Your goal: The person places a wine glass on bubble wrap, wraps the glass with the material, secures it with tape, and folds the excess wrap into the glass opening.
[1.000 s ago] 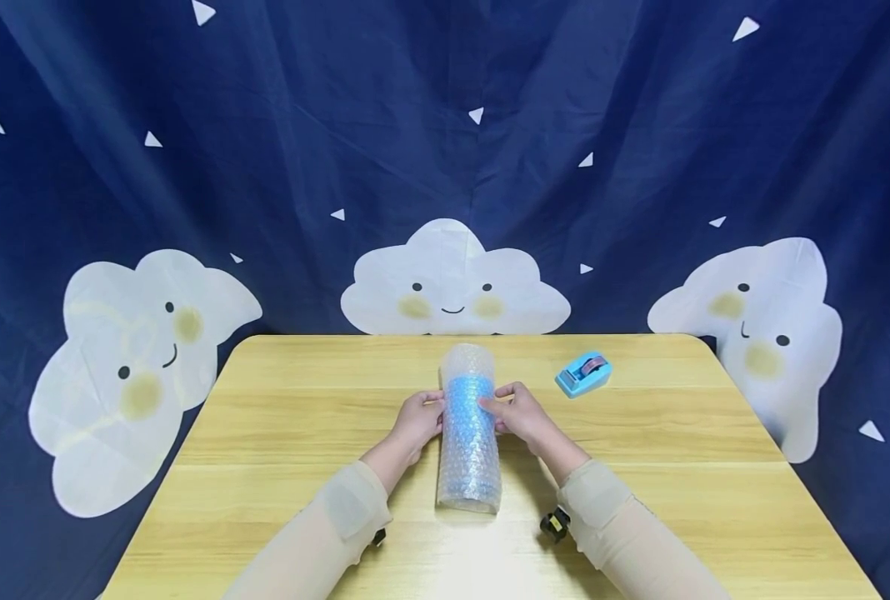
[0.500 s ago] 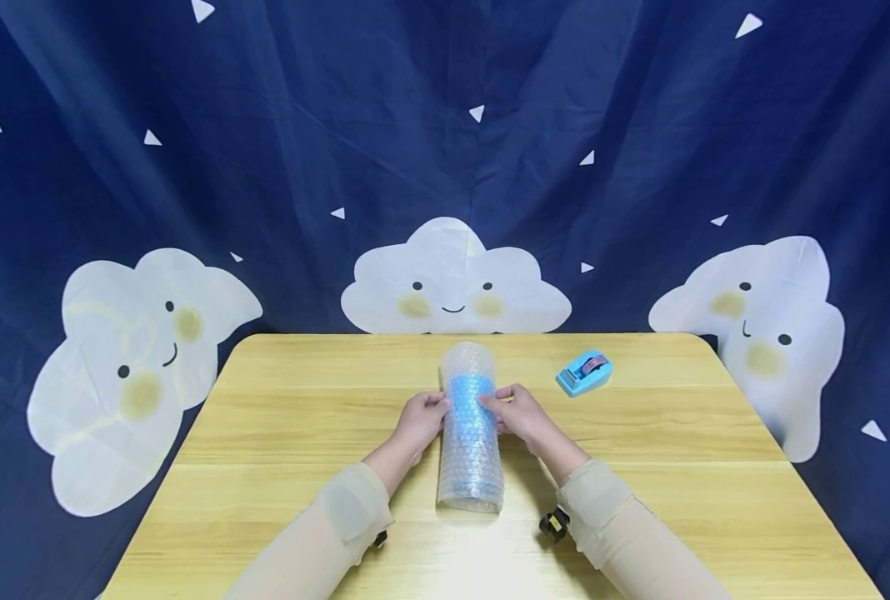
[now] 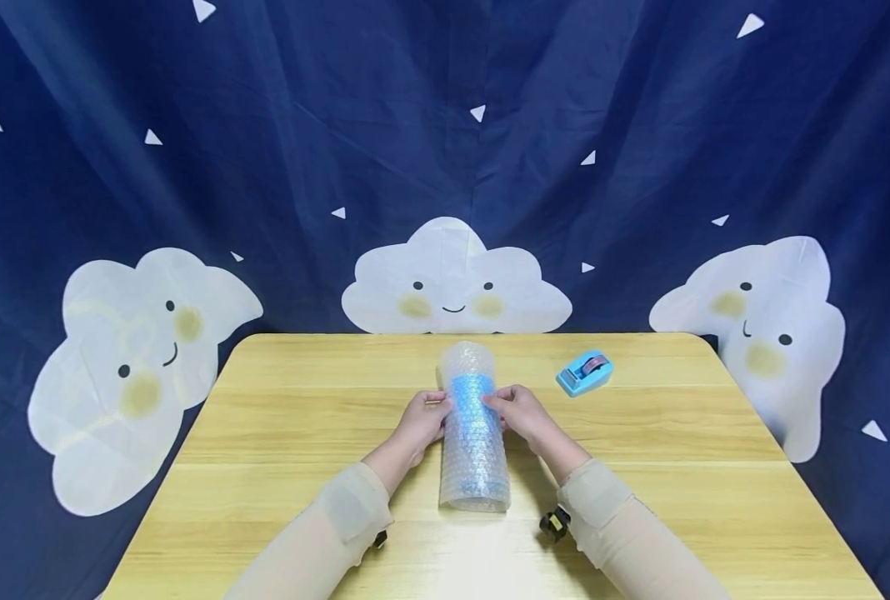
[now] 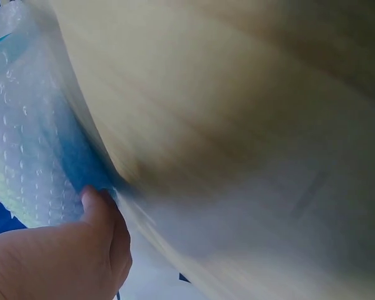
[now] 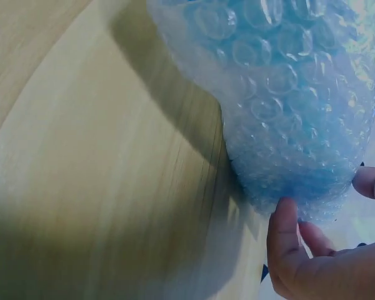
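A roll of clear bubble wrap (image 3: 477,458) with something blue inside lies lengthwise at the middle of the table, its wrap extending past the blue part at the far end. My left hand (image 3: 421,423) grips its left side, thumb on top. From the right, my right hand (image 3: 523,414) holds the opposite side, its thumb on the upper surface. In the left wrist view the left hand (image 4: 75,250) pinches the wrap (image 4: 25,125) along its edge. The right wrist view has the right hand (image 5: 331,250) with fingertips and thumb against the bubbled surface (image 5: 281,112).
A light blue tape dispenser (image 3: 584,373) with a roll of tape stands at the back right of the wooden table (image 3: 302,433). Behind the table hangs a dark blue curtain (image 3: 415,167) with white clouds and triangles.
The near end of the roll has shifted slightly right and looks a little wider. My left thumb has moved a little further over the wrap; both hands keep their hold.
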`<act>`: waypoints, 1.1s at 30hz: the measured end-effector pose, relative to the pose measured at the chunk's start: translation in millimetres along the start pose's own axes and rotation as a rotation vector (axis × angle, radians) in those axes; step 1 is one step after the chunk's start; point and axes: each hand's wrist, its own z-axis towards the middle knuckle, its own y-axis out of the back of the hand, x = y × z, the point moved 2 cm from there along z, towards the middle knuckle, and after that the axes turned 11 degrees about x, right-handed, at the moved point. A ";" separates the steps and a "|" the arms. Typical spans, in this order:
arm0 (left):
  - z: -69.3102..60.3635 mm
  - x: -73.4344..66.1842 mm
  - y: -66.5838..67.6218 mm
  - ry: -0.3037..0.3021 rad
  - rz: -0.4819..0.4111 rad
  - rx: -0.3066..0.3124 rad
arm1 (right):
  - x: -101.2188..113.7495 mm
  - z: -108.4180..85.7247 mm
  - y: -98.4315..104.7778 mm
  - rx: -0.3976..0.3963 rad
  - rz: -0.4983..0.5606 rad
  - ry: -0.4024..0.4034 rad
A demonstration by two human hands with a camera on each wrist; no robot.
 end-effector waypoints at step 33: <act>2.1 -2.9 -1.7 0.000 -0.032 0.003 | -0.8 -2.6 -1.5 0.045 0.096 -0.004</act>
